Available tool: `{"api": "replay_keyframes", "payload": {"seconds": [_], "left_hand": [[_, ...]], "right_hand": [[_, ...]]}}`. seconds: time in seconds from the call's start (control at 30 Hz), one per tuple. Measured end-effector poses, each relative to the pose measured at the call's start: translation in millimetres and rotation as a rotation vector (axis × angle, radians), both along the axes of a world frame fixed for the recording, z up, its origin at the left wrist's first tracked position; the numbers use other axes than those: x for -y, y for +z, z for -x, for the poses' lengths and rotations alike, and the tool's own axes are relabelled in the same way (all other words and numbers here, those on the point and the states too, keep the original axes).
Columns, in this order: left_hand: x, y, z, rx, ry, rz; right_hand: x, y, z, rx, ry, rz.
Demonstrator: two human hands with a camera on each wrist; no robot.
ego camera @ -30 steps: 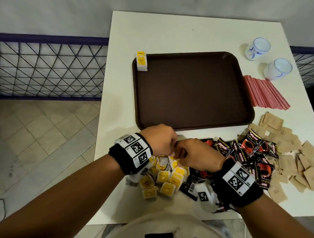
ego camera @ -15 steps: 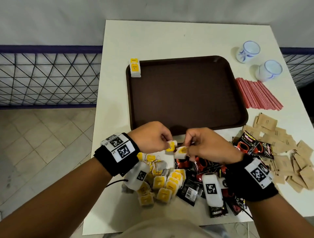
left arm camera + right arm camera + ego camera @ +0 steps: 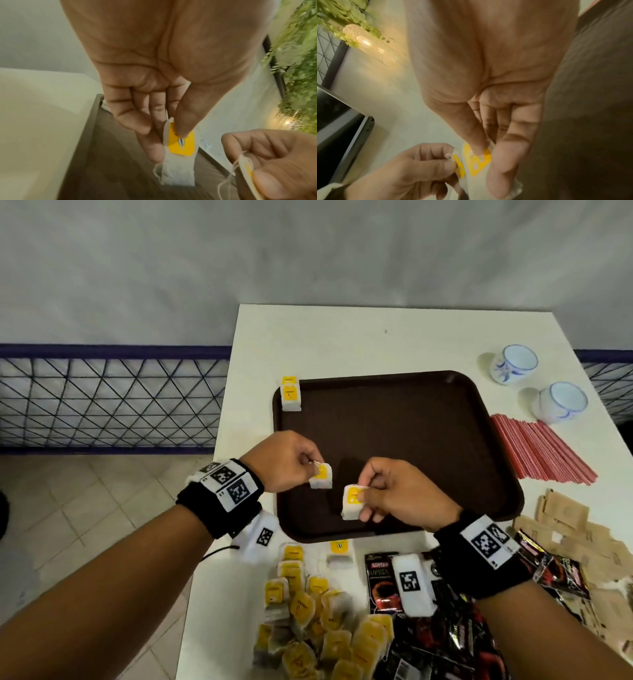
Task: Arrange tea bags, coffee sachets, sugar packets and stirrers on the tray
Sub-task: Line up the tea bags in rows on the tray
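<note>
The left hand [image 3: 284, 462] pinches a small white paper tea bag with a yellow tag [image 3: 322, 476] between thumb and fingertips, at the top edge of the bag. The right hand [image 3: 397, 494] pinches a second white tea bag with a yellow tag [image 3: 352, 503] in the same way, thumb on the tag. Both bags hang in the air above the near part of the dark brown plastic tray [image 3: 411, 440], close to each other but apart, each just below its own hand.

The step in hand is, I think, to lay these two bags on the tray. To do it well, each hand should go down until the bottom of the bag touches the tray, then let the bag fall flat with the yellow side up, and release only then. A thin string [image 3: 226, 181] hangs loose from the right bag; it may catch the other bag, so the hands should stay apart.

Each bag now hangs with its long axis near vertical, the tag end up at the fingers and the free end down toward the tray. The left bag is a little tilted, with its yellow face toward the right hand.

Beyond the left hand, a stack of white tea bags with yellow tags [image 3: 290, 395] lies at the far left corner of the tray; new bags can be lined up with it.
</note>
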State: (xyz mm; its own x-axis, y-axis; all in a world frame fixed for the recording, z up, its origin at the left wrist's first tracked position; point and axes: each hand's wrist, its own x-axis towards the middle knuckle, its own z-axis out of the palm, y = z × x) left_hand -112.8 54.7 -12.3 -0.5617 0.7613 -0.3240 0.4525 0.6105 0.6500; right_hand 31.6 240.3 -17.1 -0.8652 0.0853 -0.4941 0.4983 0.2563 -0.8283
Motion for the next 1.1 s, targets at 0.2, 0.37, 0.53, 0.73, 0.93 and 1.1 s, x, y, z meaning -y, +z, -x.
{"api": "replay_keyframes", "payload": {"seconds": [0.2,0.37,0.53,0.73,0.93,1.1], "left_hand": [[-12.9,-3.9,60.2,-0.036,0.039,0.108],[-20.1,-3.7,95.5,-0.148,0.019,0.137],[-19.2,-17.3,120.0,-0.202,0.082,0.091],[-22.6,-19.5,126.0,-0.170,0.142,0.014],[-19.2,-20.1,132.6,-0.165,0.187,-0.041],[-19.2,-21.1,135.0,-0.176,0.196,-0.058]], "right_hand": [[9.6,-13.3,60.1,0.006,0.034,0.010],[10.2,-16.3,102.2,0.014,0.036,0.032],[13.0,-22.5,135.5,0.032,0.032,0.023],[17.6,-29.6,154.6,0.009,-0.002,-0.008],[17.5,-33.5,167.7,-0.009,-0.043,0.018],[19.4,-34.7,178.1,-0.036,-0.065,0.008]]}}
